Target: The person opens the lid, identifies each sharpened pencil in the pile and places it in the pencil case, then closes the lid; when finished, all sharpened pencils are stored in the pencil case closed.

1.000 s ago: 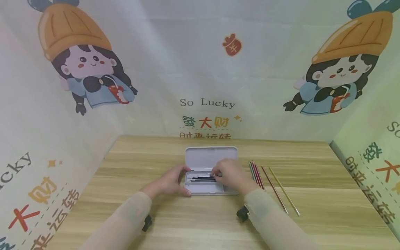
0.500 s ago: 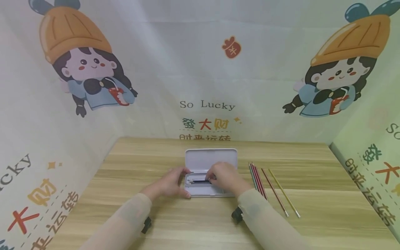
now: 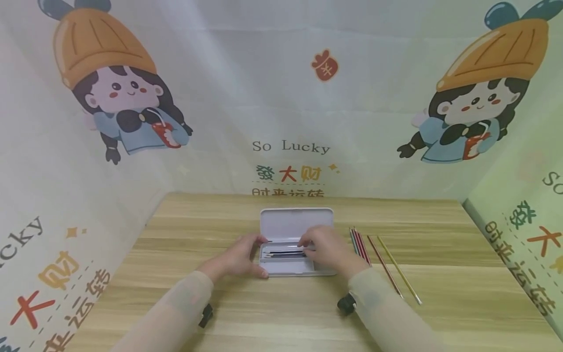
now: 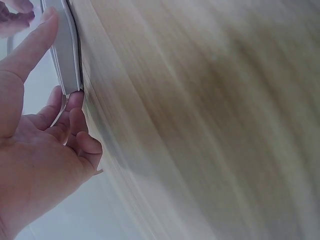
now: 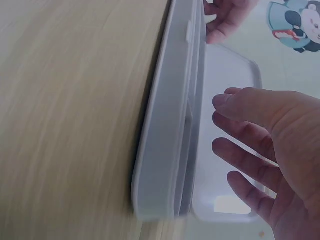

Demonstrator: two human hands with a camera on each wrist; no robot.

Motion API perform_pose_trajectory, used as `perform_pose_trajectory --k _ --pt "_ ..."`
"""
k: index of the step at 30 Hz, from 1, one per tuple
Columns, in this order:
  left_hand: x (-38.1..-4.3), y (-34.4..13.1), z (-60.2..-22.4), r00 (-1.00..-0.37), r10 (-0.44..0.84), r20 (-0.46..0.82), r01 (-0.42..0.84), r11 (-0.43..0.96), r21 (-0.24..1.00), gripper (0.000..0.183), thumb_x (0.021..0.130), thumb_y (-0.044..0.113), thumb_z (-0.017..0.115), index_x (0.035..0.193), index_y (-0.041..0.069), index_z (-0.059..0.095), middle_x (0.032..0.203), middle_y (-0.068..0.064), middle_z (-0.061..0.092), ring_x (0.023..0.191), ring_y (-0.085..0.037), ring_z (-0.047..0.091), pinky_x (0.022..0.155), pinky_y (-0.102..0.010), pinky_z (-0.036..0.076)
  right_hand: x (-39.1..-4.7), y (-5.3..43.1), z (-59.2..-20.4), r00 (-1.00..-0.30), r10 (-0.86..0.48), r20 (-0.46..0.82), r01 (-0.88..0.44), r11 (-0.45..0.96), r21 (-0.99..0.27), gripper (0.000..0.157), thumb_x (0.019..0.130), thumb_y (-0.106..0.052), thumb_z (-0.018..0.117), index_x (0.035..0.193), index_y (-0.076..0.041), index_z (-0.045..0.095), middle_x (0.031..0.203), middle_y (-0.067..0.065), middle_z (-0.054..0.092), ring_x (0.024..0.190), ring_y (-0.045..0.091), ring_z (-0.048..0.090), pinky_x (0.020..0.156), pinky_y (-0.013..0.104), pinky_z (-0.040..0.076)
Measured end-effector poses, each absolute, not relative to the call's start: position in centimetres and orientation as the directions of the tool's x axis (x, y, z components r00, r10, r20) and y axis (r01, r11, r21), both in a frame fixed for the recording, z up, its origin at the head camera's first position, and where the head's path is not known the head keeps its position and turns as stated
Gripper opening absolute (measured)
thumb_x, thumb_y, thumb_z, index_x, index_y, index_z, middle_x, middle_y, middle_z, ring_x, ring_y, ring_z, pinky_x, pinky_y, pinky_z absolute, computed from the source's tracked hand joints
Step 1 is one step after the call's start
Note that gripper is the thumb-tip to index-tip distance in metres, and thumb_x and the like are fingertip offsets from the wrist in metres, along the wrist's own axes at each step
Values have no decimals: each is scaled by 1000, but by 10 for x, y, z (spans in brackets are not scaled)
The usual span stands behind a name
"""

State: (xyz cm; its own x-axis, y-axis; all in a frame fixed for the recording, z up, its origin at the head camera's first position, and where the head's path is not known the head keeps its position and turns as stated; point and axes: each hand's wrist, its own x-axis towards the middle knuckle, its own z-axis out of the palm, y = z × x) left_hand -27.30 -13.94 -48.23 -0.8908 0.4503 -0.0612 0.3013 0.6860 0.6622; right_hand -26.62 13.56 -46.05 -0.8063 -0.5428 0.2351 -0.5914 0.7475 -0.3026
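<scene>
A white pencil case lies on the table with its lid raised at the back. Several dark pencils lie in its rear compartment. My left hand grips the case's left end, the thumb on the front edge and the fingers at the back corner; the left wrist view shows this grip on the case wall. Over the right part of the case is my right hand, its fingers loosely bent. In the right wrist view nothing shows between the right hand's fingertips; the pencils are hidden there.
Right of the case lie several red and green pencils side by side, partly behind the right forearm. A separate red pencil and a yellow pencil lie farther right. A printed cloth stands behind the wooden table.
Half a second ago my right fingers were at the pencils inside the case; they have since moved right and come off them. My left hand has stayed on the case's end.
</scene>
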Motion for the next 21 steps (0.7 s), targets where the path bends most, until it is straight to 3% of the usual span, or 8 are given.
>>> perform_pose_trajectory --k 8,15,21 --pt "-274 -139 -480 -889 454 -61 310 694 650 86 65 24 98 137 2 56 135 -17 60 130 -37 51 118 -57 37 -254 170 -460 -832 -470 295 -546 788 -285 12 85 -13 81 96 -16 81 92 -3 76 86 16 70 77 34 58" --pt "-274 -140 -482 -892 447 -64 301 694 654 87 64 24 99 137 3 56 134 -16 61 130 -37 50 118 -57 37 -245 202 -466 -883 -388 264 -464 806 -367 13 86 -14 79 99 -16 80 97 -2 77 86 15 68 75 34 58" --pt "-274 -140 -483 -893 446 -64 299 693 656 88 63 25 99 136 3 56 134 -16 61 130 -37 51 119 -57 37 -240 224 -470 -879 -381 288 -470 795 -383 12 88 -17 79 100 -16 80 90 -5 76 81 13 67 73 33 58"
